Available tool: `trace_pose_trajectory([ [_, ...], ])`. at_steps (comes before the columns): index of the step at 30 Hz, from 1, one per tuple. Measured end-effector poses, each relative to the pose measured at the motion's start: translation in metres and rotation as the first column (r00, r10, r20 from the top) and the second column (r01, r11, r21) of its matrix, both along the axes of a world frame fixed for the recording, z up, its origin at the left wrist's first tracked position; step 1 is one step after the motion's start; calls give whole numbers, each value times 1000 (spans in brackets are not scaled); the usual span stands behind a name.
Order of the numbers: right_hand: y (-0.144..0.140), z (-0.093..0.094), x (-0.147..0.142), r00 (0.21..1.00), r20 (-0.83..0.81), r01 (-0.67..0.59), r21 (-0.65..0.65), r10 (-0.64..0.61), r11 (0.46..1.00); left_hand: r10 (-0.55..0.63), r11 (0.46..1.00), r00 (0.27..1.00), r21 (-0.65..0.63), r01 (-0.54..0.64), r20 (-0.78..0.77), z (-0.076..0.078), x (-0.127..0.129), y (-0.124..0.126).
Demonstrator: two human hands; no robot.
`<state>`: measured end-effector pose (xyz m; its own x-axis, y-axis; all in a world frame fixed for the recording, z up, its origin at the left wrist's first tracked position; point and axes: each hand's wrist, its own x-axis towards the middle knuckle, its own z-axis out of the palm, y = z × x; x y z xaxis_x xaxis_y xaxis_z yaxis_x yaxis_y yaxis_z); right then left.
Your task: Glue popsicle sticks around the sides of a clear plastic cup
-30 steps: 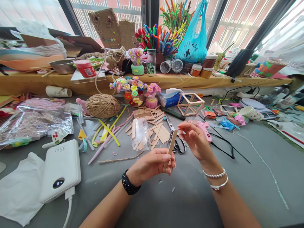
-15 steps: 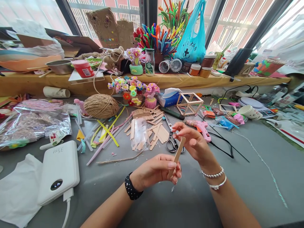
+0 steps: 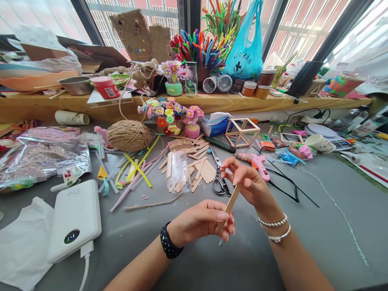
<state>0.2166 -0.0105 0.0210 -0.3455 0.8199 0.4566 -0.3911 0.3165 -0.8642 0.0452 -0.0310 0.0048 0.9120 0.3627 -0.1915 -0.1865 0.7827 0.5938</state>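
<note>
A flat wooden craft stick [image 3: 230, 203] slants upward between my hands. My left hand [image 3: 202, 221] pinches its lower part between thumb and fingers. At the stick's upper end, my right hand [image 3: 247, 184] has its thumb and a finger around the tip, with the other fingers loosely curled. Just behind the hands lie black-handled scissors [image 3: 218, 184]. Beyond them is a pile of loose craft sticks [image 3: 206, 170], partly under a clear plastic bag [image 3: 178, 171]. An open cube frame of sticks [image 3: 242, 132] stands farther back.
A pink glue gun [image 3: 257, 161] with a black cord lies right of my right hand. A white power bank [image 3: 77, 218] with a cable is at left. A twine ball [image 3: 129, 135], pipe cleaners [image 3: 142, 163] and crafted flowers [image 3: 194, 117] sit toward the back, below a crowded ledge [image 3: 182, 106].
My left hand has moved slightly right, tilting the craft stick toward my right hand. The stick's upper tip, apart from the right fingers before, now meets them.
</note>
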Motion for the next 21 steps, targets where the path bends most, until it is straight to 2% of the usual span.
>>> trace_pose_trajectory([
  [21,0,1,0,1000,12,-12,-13,12,1000,-38,999,999,27,39,-17,2,0,-2],
])
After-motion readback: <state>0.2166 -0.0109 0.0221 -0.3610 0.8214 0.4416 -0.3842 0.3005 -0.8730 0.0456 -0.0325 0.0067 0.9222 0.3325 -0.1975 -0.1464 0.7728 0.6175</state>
